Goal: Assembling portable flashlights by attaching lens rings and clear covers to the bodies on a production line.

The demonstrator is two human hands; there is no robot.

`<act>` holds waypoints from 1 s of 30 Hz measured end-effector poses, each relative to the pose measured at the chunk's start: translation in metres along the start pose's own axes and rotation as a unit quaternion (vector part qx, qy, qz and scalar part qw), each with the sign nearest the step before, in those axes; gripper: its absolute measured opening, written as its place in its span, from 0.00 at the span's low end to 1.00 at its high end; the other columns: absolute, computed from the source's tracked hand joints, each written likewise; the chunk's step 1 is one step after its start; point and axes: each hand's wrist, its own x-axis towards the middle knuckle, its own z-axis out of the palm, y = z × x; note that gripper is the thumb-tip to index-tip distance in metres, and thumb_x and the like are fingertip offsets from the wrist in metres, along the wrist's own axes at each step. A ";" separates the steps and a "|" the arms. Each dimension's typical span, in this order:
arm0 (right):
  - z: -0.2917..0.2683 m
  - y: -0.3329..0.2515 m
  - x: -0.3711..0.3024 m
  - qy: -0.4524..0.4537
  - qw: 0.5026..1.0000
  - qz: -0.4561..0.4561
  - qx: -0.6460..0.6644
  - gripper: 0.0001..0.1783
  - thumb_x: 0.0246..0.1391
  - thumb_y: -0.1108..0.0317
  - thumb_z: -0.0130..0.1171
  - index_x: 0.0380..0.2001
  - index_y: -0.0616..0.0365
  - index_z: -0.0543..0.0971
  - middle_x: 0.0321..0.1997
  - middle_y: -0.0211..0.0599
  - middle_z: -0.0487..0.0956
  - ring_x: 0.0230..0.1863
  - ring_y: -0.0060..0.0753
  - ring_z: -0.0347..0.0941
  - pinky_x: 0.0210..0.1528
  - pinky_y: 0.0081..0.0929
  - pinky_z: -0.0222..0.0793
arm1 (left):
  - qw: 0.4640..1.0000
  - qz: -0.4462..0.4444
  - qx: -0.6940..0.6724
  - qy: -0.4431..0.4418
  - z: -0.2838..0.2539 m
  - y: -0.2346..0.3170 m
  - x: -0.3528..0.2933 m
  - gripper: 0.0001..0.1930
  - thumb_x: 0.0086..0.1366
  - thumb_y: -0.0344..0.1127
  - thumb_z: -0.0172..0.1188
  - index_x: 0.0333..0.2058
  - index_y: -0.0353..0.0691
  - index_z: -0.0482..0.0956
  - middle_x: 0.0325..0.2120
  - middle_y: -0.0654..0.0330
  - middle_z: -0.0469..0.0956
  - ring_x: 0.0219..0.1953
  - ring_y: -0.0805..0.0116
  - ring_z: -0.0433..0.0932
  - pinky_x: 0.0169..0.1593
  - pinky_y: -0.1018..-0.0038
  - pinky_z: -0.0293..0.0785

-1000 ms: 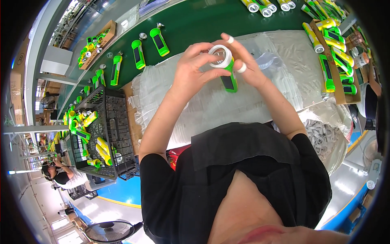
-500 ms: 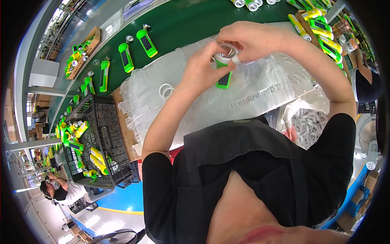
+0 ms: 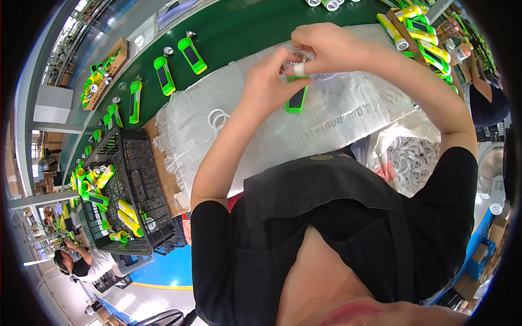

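"Head view, now: tell what differs around the pale, crinkled packing sheet (image 3: 261, 141)."

"Start with the bare right hand (image 3: 329, 46), with a white band (image 3: 299, 69) round one digit. Spread wide beside the work one second ago; now curled over from the far side, clamped across the round white-and-clear rim (image 3: 308, 56) of a bright-green plastic torch (image 3: 297, 101) with a long dark panel."

"And the bare left hand (image 3: 265, 79)?"

"Little changed: clamped on the rim's left side, with thumb in front and fingers behind."

"Where to find the torch?"

"Above the sheet's far middle, with head among the fingers and body jutting toward the near edge. Impossible to say whether touching the sheet."

"What to make of that?"

"Probably a move from one-handed support to a two-handed hold, with effort gathered at the rim. Impossible to say whether pressing or turning; too much hidden by the right hand."

"Anything else by the sheet?"

"On its left part, thin white rings (image 3: 215, 120), nearly hidden by the left forearm (image 3: 225, 149) one second ago, now in plain sight. Past its left edge, a black lattice plastic crate (image 3: 147, 185) with yellow-and-green torches (image 3: 129, 224); past its far-left edge, dark-panelled green torches (image 3: 164, 76) on a dark-green tabletop (image 3: 239, 38); at its near-right corner, a heap of curved white plastic pieces (image 3: 410, 165)."
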 end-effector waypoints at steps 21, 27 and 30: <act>0.010 0.016 0.011 -0.050 0.985 0.163 -0.014 0.31 0.43 0.42 0.66 0.30 0.63 0.76 0.31 0.45 0.78 0.35 0.42 0.77 0.33 0.38 0.69 | 1.000 -0.024 0.004 -0.008 0.000 0.002 0.009 0.21 0.46 0.33 0.76 0.34 0.40 0.72 0.29 0.63 0.79 0.29 0.68 0.76 0.34 0.73 0.74; -0.016 -0.020 0.002 -0.120 0.977 0.173 -0.017 0.35 0.46 0.50 0.69 0.54 0.59 0.73 0.51 0.46 0.75 0.54 0.44 0.72 0.54 0.36 0.68 | 0.999 -0.043 -0.025 -0.009 0.000 -0.002 0.008 0.21 0.46 0.32 0.76 0.34 0.40 0.72 0.30 0.64 0.79 0.30 0.69 0.77 0.35 0.74 0.74; 0.006 0.023 0.004 0.063 0.997 -0.033 0.033 0.31 0.43 0.46 0.68 0.41 0.61 0.74 0.39 0.45 0.76 0.44 0.46 0.73 0.44 0.38 0.68 | 1.000 -0.021 -0.022 0.000 0.000 0.002 0.007 0.21 0.46 0.33 0.76 0.34 0.40 0.72 0.30 0.64 0.80 0.30 0.70 0.77 0.35 0.74 0.74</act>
